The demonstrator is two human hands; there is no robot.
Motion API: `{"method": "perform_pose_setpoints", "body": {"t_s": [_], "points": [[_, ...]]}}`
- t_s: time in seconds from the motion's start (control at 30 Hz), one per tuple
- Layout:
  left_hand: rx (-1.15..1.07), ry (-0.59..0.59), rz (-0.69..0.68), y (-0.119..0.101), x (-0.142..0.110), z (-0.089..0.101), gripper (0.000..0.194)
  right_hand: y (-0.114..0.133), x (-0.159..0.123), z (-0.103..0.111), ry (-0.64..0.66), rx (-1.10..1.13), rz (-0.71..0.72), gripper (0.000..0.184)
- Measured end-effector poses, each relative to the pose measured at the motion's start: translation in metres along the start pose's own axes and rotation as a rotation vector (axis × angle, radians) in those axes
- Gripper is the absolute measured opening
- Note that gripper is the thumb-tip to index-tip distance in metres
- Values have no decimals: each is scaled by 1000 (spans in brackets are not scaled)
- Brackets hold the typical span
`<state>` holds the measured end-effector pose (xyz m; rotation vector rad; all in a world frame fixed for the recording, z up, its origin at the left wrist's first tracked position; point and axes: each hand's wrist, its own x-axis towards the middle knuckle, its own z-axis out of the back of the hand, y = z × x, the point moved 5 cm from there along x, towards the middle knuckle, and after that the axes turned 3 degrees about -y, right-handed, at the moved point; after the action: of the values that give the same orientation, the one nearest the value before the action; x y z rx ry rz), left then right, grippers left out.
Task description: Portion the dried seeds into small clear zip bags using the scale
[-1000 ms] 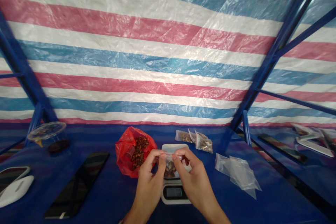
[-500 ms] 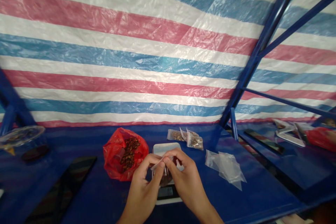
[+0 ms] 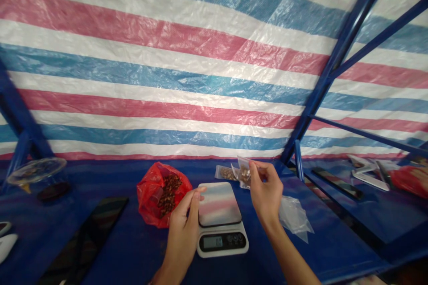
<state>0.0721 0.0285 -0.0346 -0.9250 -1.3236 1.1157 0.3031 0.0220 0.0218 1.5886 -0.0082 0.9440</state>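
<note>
The digital kitchen scale [image 3: 220, 218] stood in the lower middle of the frame, with the left hand [image 3: 183, 231] just beside it and the red plastic bag [image 3: 160, 200] in the way further left. The right hand [image 3: 265, 187], pinching a small plastic bag [image 3: 244, 173], blocked the way to the packets [image 3: 225, 173] at the back. Blue counter [image 3: 321, 249] showed between the scale and the clear plastic bags [image 3: 294, 218], leaving a narrow passage for a hand, while a dark flat panel [image 3: 90, 240] lay across the lower left.
</note>
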Motion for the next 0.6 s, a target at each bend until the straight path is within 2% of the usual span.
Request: {"method": "perform_pose_setpoints", "body": {"t_s": [0.03, 0.13, 0.17, 0.23, 0.3, 0.43, 0.53, 0.6], "points": [[12, -17, -4, 0, 2, 3, 50, -8, 7, -12, 4, 45, -29, 36], [51, -42, -75, -3, 6, 9, 47, -32, 14, -51, 171, 91, -167, 37], [65, -48, -103, -5, 6, 11, 45, -38, 13, -57, 195, 34, -171, 34], [92, -69, -146, -8, 6, 13, 43, -45, 10, -53, 190, -99, -147, 27], [123, -96, -175, -8, 6, 15, 41, -47, 10, -33, 173, -262, -110, 25], [198, -95, -249, -7, 4, 15, 38, -53, 22, 29, 213, -599, -61, 24], [263, -83, -337, -8, 2, 16, 34, -71, 37, 72, 265, -835, -2, 27], [302, -85, -417, -13, 0, 17, 30, -88, 45, 92, 308, -987, 47, 28]]}}
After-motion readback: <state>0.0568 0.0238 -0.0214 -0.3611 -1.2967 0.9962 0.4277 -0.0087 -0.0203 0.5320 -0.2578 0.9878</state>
